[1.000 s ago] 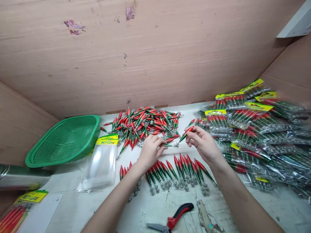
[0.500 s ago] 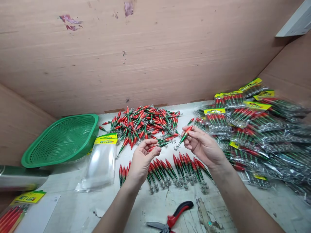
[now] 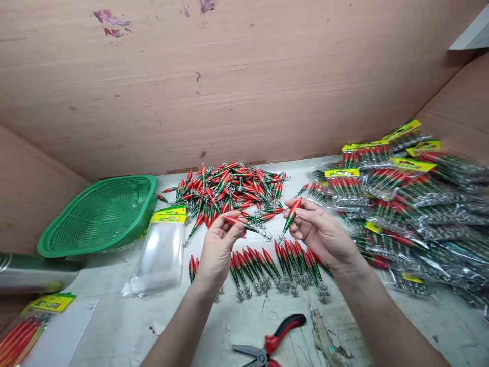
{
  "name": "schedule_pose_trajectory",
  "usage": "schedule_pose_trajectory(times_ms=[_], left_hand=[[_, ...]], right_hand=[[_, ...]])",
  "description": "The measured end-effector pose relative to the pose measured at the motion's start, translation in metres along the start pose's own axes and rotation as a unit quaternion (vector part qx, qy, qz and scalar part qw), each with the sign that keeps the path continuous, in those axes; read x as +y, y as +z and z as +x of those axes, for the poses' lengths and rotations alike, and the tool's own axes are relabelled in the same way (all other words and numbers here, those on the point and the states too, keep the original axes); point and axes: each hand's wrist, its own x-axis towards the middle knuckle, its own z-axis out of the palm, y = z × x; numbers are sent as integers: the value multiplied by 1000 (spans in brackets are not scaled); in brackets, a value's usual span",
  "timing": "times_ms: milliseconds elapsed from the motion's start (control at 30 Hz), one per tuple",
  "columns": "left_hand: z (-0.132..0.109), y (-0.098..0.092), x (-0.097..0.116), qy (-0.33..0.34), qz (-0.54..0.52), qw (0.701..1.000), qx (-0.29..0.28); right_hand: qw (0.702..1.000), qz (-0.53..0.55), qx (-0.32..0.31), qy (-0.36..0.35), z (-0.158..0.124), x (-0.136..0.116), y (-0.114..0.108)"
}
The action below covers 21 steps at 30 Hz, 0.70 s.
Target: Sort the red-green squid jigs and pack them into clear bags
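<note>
Heap of lures (image 3: 229,191) beyond both hands; row of lures (image 3: 272,264) on near side. Right hand (image 3: 319,227) narrow, left hand (image 3: 219,250) likewise, each pinching one. Right-held lure (image 3: 291,216) slants from fingertips, hooks rowward; left-held lure (image 3: 250,228) juts past thumb, hooks toward right hand

Left hand (image 3: 217,251), right hand (image 3: 323,233): bare, ungloved. Left forearm (image 3: 181,321), right forearm (image 3: 387,318): bare, slim, uncovered to near edge of view.

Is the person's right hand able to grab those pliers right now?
Probably not without letting go first: the right hand is pinching a red lure. Otherwise, nothing seems to cover the pliers.
</note>
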Motion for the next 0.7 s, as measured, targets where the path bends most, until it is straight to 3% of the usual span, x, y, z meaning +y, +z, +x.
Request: schedule_pose_trajectory(times_ms=[267, 367, 433, 500, 567, 700], left_hand=[[-2, 2, -3, -30, -30, 998, -41], [-1, 0, 9, -29, 2, 999, -45], [-1, -10, 26, -35, 87, 994, -60], [-2, -27, 45, -55, 235, 967, -86], [-8, -51, 59, -67, 391, 915, -72], [-28, -98, 58, -68, 596, 800, 13]], right_hand=[[999, -30, -39, 1, -2, 2, 3], [998, -44, -36, 1, -3, -1, 3], [997, -79, -25, -1, -3, -2, 1], [986, -164, -20, 4, -4, 1, -2], [955, -294, -31, 22, -4, 10, -4], [823, -565, -48, 44, -8, 33, -6]])
